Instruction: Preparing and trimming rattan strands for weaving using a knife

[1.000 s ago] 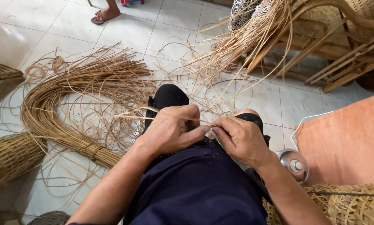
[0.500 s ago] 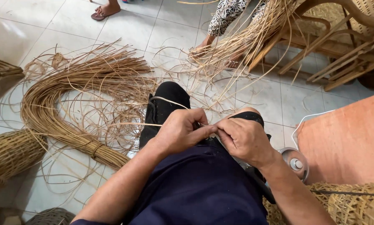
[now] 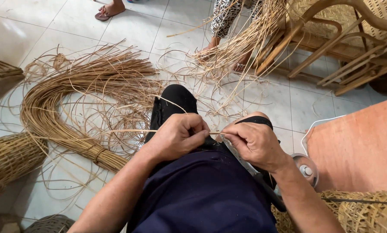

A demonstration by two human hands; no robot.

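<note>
a thin rattan strand (image 3: 129,131) runs level across my lap, from the loose coils on the left to the gap between my hands. my left hand (image 3: 176,136) is closed on it, thumb and fingers pinching the strand just where it meets the other hand. my right hand (image 3: 254,142) is closed too, gripping a knife (image 3: 241,157) whose pale blade lies along my thigh, its tip touching the strand. both hands rest over my dark trousers (image 3: 202,190), knees pointing far.

on the left, a big rattan bundle (image 3: 73,108) curves over the tiled floor (image 3: 129,26), tied near its near end. a woven basket (image 3: 8,157) lies at the left edge, near me. to my right stands an orange board (image 3: 357,146), with a small round metal thing (image 3: 305,169) just beside it and woven matting (image 3: 366,211) in the near right corner. far off, another person's feet (image 3: 213,46) stand among loose strands beside a cane chair frame (image 3: 331,39); a sandalled foot (image 3: 109,9) shows at the far edge.
</note>
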